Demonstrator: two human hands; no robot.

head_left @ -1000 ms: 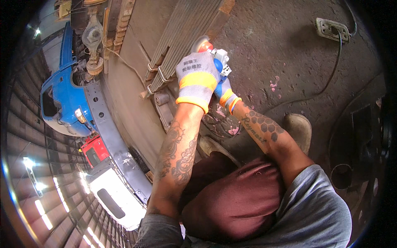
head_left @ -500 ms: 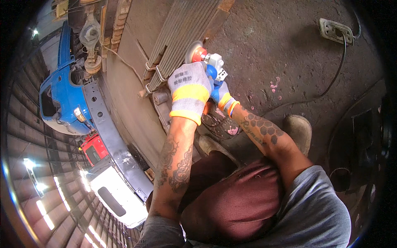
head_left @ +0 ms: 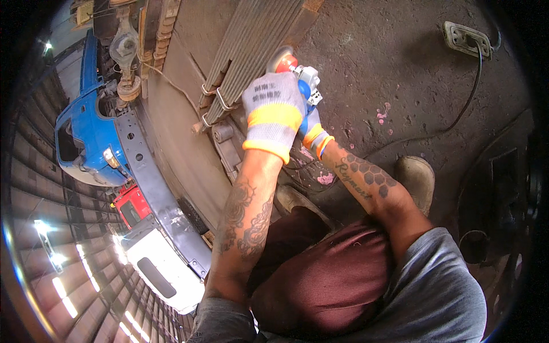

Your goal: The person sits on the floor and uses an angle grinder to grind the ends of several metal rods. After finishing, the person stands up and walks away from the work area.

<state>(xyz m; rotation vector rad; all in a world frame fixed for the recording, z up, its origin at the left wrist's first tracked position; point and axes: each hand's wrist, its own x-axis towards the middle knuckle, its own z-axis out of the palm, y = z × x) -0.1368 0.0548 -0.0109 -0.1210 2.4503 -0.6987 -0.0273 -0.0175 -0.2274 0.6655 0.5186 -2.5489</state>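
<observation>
Spreading floor (head_left: 372, 63): runs dark and rough to the right of the work, with no change of note over the last second.
Blue cab (head_left: 91, 143): stands well apart at the far left, outside the latest shift.
Metal slats (head_left: 257, 34): lie bundled side by side, reaching out past the top of the view; show no clear shift of their own, so seem to serve as the fixed piece.
Grinder (head_left: 309, 80): sits just beyond both gloves, by the right-hand edge of the slats; now farther from the body than half a second ago, back near its place of a second ago. Suggests a short back-and-forth stroke along that edge, the work apparently under way rather than finished.
Left hand (head_left: 274, 94): covers the near left side of the grinder, grip closed around it as far as shows, fingertips hidden; moves outward together with the tool.
Right hand (head_left: 311, 126): sits lower and partly hidden, grip apparently closed on the tool's body, with no gap to be seen.
Disc (head_left: 280, 57): overlaps the slats' edge in view, pale and blurred; cannot tell whether touching or just above.
</observation>
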